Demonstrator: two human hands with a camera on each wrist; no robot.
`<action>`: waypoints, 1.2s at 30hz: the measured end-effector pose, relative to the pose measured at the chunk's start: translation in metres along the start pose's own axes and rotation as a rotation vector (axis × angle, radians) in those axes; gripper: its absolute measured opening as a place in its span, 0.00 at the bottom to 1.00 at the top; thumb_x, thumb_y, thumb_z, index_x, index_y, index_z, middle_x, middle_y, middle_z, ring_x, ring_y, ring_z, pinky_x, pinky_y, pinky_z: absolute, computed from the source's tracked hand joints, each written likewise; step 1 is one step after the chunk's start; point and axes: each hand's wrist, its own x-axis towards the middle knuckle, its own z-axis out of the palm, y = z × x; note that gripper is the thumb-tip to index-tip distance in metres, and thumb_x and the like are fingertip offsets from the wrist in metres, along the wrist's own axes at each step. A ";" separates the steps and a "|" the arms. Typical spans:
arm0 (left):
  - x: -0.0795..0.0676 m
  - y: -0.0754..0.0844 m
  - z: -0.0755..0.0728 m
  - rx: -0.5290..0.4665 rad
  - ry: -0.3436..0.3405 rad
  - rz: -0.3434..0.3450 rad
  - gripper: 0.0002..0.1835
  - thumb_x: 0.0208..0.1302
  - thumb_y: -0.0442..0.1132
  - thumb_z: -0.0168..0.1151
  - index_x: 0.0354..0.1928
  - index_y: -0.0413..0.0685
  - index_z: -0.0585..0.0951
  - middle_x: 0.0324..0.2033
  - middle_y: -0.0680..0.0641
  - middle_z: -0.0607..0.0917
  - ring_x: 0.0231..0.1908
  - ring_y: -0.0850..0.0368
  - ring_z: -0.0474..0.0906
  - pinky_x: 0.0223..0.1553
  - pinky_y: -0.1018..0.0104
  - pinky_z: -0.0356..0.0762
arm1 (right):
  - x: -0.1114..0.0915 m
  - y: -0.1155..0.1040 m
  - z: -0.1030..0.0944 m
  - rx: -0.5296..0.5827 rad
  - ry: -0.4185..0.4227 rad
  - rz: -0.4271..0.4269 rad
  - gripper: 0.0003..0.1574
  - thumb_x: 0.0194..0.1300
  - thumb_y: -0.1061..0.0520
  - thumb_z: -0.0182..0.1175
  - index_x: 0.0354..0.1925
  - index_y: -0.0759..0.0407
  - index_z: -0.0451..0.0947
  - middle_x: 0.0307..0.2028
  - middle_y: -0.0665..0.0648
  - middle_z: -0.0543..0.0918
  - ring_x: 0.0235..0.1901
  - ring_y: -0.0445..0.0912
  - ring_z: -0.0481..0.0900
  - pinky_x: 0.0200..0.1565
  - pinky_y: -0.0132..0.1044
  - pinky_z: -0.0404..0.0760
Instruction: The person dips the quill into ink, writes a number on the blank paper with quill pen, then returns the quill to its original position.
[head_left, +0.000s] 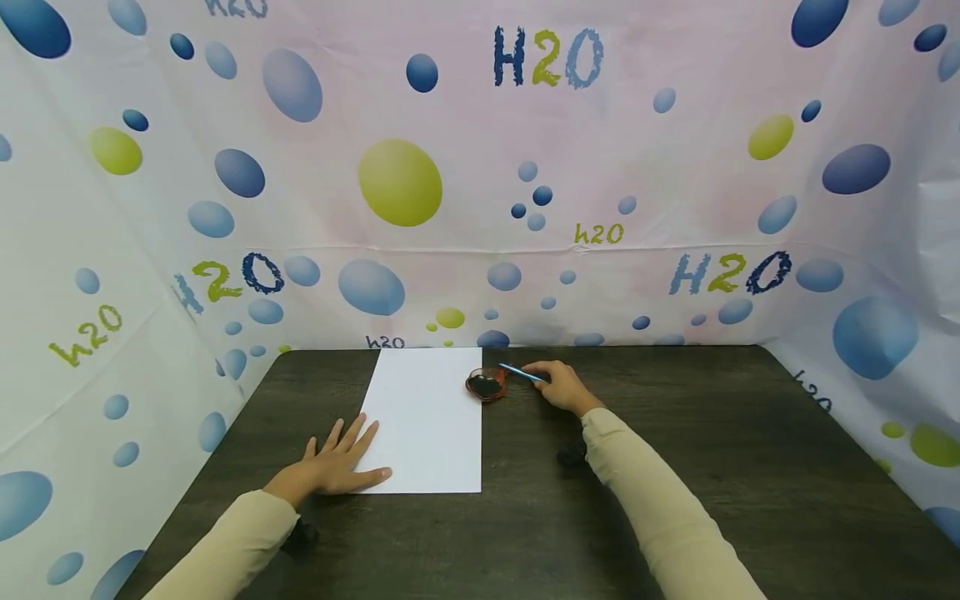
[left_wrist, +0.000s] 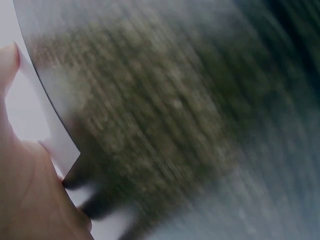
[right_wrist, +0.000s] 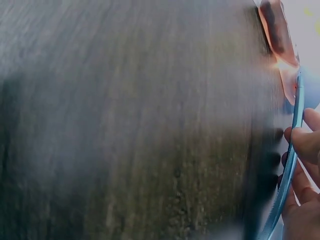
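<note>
A white sheet of paper (head_left: pixel 427 425) lies on the dark table. My left hand (head_left: pixel 333 462) rests on its left edge, fingers spread; in the left wrist view the thumb and part of the palm (left_wrist: pixel 30 190) show against the paper. At the sheet's upper right edge is a small translucent orange-red dish (head_left: pixel 504 385) with a dark middle. My right hand (head_left: pixel 562 387) pinches a slim blue pen-like stick (head_left: pixel 517 372), its narrow tip pointing left, close over the dish. In the right wrist view the stick (right_wrist: pixel 298 107) ends near the reddish dish (right_wrist: pixel 280 35).
The dark wood-grain table (head_left: pixel 712 467) extends to both sides and toward the front. Behind it hangs a pale backdrop (head_left: pixel 637 183) with blue and green bubbles and H2O lettering. A dark wrist strap piece (head_left: pixel 572 454) sits under the right sleeve.
</note>
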 end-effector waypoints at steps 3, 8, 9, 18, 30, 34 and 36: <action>0.000 -0.001 0.000 0.008 -0.011 -0.004 0.57 0.53 0.81 0.42 0.77 0.57 0.41 0.75 0.45 0.33 0.71 0.33 0.24 0.58 0.23 0.21 | 0.001 -0.001 0.001 -0.006 0.006 0.003 0.22 0.65 0.70 0.56 0.57 0.63 0.77 0.57 0.65 0.77 0.59 0.61 0.72 0.57 0.56 0.71; 0.003 -0.005 0.003 0.020 0.014 -0.002 0.56 0.54 0.80 0.43 0.77 0.56 0.43 0.75 0.44 0.35 0.72 0.33 0.26 0.58 0.23 0.23 | 0.001 -0.002 0.003 -0.018 0.023 -0.008 0.21 0.64 0.69 0.57 0.56 0.62 0.78 0.54 0.65 0.80 0.55 0.59 0.76 0.55 0.54 0.74; 0.003 -0.005 0.004 0.019 0.019 -0.002 0.56 0.54 0.80 0.43 0.77 0.56 0.43 0.75 0.44 0.35 0.72 0.33 0.26 0.58 0.22 0.23 | 0.001 -0.001 0.004 -0.022 0.025 -0.017 0.21 0.64 0.69 0.57 0.55 0.63 0.78 0.53 0.65 0.80 0.54 0.59 0.77 0.54 0.54 0.75; -0.013 0.014 -0.010 -0.008 0.004 0.003 0.53 0.59 0.74 0.48 0.76 0.50 0.46 0.75 0.40 0.38 0.71 0.29 0.28 0.58 0.22 0.24 | 0.001 -0.002 0.004 0.018 0.035 -0.002 0.19 0.64 0.69 0.58 0.53 0.60 0.80 0.50 0.63 0.83 0.47 0.55 0.81 0.40 0.42 0.77; -0.008 0.006 -0.006 -0.023 -0.010 0.009 0.56 0.54 0.79 0.45 0.77 0.55 0.43 0.75 0.42 0.35 0.71 0.30 0.26 0.57 0.23 0.21 | 0.001 -0.002 0.000 0.049 0.027 0.012 0.20 0.66 0.67 0.57 0.56 0.58 0.78 0.51 0.64 0.81 0.51 0.58 0.79 0.48 0.50 0.79; -0.004 0.003 -0.003 -0.016 -0.010 0.003 0.58 0.52 0.81 0.44 0.76 0.55 0.43 0.75 0.42 0.35 0.71 0.31 0.26 0.57 0.23 0.21 | 0.000 -0.003 -0.002 0.065 0.039 -0.016 0.19 0.67 0.67 0.55 0.55 0.59 0.78 0.51 0.64 0.81 0.52 0.59 0.78 0.50 0.52 0.78; -0.002 0.001 -0.002 -0.010 -0.007 -0.001 0.59 0.51 0.82 0.43 0.76 0.54 0.43 0.75 0.42 0.35 0.71 0.32 0.26 0.58 0.23 0.22 | -0.001 -0.004 -0.004 0.069 0.043 -0.033 0.19 0.67 0.68 0.55 0.55 0.60 0.78 0.53 0.65 0.80 0.52 0.59 0.78 0.50 0.52 0.78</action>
